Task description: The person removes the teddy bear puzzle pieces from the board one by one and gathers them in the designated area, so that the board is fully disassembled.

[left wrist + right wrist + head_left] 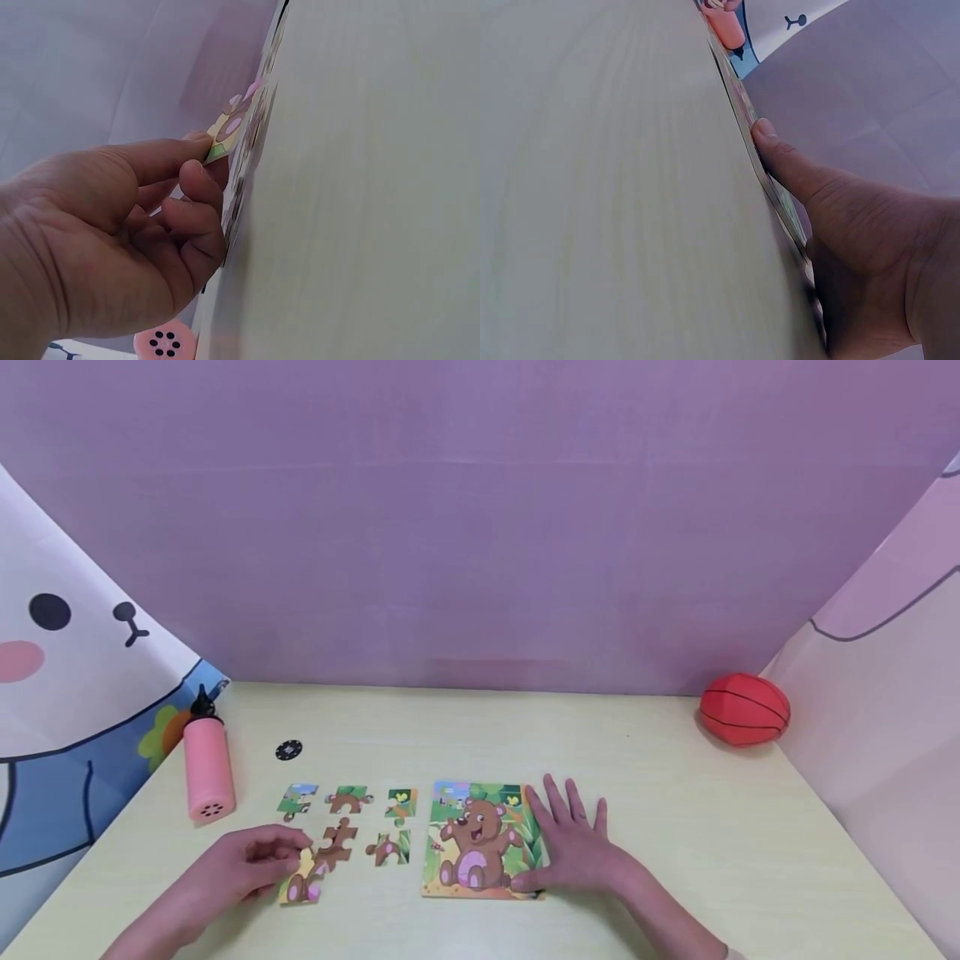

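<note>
In the head view my left hand (251, 864) pinches a jigsaw puzzle piece (302, 887) showing a bear's foot between thumb and fingers. The left wrist view shows that piece (229, 129) tilted up at the fingertips. Close beside it lies a brown piece (337, 843). Several other pieces lie around: a bear-head piece (349, 798), a green one (298, 799), a bird piece (401, 803) and a paw piece (389, 848). My right hand (573, 847) rests with spread fingers on the right edge of a square bear picture board (474, 852); its thumb touches the lower edge.
A pink pump (208, 768) with a black nozzle stands at the left table edge. Near it lies a round black chip (288, 750). A red ball (745, 710) sits at the back right corner. A purple backdrop (480, 527) closes off the rear.
</note>
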Motion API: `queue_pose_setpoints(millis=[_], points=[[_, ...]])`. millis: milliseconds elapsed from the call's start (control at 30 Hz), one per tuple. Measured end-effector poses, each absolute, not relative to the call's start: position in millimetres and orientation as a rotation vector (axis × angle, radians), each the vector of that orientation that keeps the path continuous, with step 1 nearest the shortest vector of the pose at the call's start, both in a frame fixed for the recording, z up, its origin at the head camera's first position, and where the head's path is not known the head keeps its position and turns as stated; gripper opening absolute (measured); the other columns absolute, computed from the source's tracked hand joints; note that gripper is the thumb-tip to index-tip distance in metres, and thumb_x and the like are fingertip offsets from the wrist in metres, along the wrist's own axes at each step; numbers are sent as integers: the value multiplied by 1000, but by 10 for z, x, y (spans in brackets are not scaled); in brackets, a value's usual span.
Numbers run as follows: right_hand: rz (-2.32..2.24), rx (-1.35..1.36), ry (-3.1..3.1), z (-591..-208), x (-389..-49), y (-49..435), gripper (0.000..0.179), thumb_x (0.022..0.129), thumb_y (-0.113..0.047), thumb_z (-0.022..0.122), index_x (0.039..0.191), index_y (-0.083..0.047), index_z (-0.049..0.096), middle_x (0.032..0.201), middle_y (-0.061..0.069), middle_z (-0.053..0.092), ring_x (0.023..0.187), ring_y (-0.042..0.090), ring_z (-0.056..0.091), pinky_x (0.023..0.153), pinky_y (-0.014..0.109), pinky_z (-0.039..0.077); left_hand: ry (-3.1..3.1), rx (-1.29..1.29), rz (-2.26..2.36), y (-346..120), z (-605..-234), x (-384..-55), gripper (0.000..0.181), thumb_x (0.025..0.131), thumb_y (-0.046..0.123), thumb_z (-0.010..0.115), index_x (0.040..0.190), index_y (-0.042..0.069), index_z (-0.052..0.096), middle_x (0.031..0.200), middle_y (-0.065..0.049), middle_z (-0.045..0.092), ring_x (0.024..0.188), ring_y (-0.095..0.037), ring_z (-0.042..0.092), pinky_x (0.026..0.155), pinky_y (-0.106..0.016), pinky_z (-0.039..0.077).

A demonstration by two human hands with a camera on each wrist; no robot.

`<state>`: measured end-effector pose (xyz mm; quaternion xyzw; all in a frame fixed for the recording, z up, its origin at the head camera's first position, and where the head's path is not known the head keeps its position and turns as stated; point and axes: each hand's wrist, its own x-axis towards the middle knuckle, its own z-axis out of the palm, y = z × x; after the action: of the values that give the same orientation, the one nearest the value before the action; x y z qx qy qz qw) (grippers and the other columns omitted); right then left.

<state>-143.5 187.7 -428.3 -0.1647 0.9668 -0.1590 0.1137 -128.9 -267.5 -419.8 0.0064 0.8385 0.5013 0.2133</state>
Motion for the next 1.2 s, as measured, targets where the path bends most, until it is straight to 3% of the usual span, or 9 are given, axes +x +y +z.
queue_pose_setpoints(millis=[500,933,1200], points=[[-465,-489,2831,-4284,-1437,1877,127,69,-82,68,163,-15,14,167,16,-6,150,46,-10,105,79,-8,2416,-45,1223,-2929,-4230,-1302,35,95,16,70,129,7,68,120,-8,64,95,-23,53,69,-30,47],[-460,-481,2832,-4301,-1443,1892,128,69,-83,67,163,-16,13,167,15,-7,150,45,-11,105,79,-8,2462,-87,1157,-3016,-4213,-1300,28,95,10,69,123,6,69,107,-5,65,92,-22,52,68,-30,47],[-461,-485,2828,-4314,-1455,1891,128,69,-83,67,163,-16,12,167,15,-8,150,44,-12,105,79,-9,2555,-85,1088,-3036,-4195,-1308,29,95,14,71,121,4,69,111,-5,68,91,-22,55,71,-32,50]])
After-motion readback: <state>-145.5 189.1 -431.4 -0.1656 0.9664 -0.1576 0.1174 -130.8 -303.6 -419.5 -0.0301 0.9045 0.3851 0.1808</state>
